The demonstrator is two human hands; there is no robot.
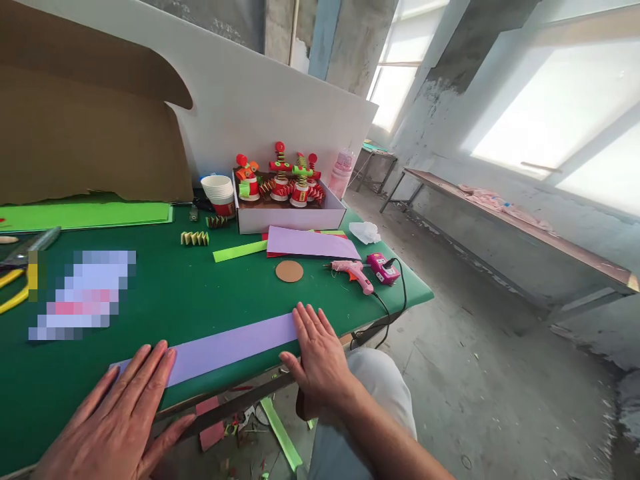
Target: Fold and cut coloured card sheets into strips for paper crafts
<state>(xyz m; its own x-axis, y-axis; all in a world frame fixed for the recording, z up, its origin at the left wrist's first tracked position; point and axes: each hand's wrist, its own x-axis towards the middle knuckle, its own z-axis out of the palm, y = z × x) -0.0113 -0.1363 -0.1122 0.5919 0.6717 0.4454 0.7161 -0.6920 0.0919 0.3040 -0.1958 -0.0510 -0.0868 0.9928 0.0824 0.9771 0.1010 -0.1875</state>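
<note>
A long purple paper strip (230, 347) lies along the near edge of the green table (200, 293). My left hand (117, 420) lies flat and open on the strip's left end, fingers stretched out. My right hand (317, 357) rests open on the strip's right end at the table edge, fingers spread. A brown cardboard disc (289, 271) and a pink glue gun (353, 271) lie beyond the right hand.
A white box (295, 217) holds red and green paper-cup figures (281, 177). Nearby are stacked cups (219, 191), a purple sheet (310, 243), green sheets (85, 215), folded paper pieces (195, 238), yellow-handled pliers (13, 283) and cardboard (75, 133). Scraps litter the floor (280, 433).
</note>
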